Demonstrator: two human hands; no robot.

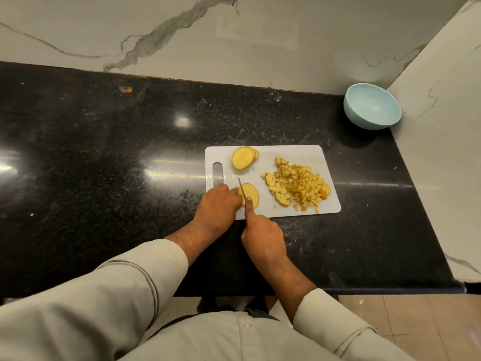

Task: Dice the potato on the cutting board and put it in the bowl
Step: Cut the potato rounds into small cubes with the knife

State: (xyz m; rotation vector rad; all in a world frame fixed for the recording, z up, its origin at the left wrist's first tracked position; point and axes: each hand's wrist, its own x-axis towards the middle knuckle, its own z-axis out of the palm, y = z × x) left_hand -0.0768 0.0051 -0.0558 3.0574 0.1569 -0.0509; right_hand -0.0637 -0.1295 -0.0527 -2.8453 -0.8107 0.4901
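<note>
Table point(104, 152), black and speckled, carries everything, and I take the cutting board point(294, 207) as my landmark for the rest. Beyond the board's far right corner, well apart from it in the angle of the marble walls, I see the pale blue bowl point(372, 106), with nothing visible inside it. On the board's right half lies the heap of diced potato point(296, 185). At the board's far left, just past the handle slot, a short fanned stack of potato slices point(243, 158) waits uncut. At the board's near left lie the slices being worked point(251, 195), flat on the surface.

My left hand point(217, 204) sits on the left edge of those slices, fingers curled down and pressing them still. My right hand point(263, 234) is wrapped round the knife handle, forefinger stretched forward toward the blade. The knife point(241, 188) runs away from me, its tip pointing to the board's far side, and its edge crosses the slices close to my left fingertips.

I judge the next cuts turn on that alignment: the blade lies lengthwise along the near-to-far line, so strips come off to the right, away from the holding fingers. The slices then need a quarter turn, or a crosswise blade, to become cubes. My right hand is the nearer one to the bowl for the transfer.
</note>
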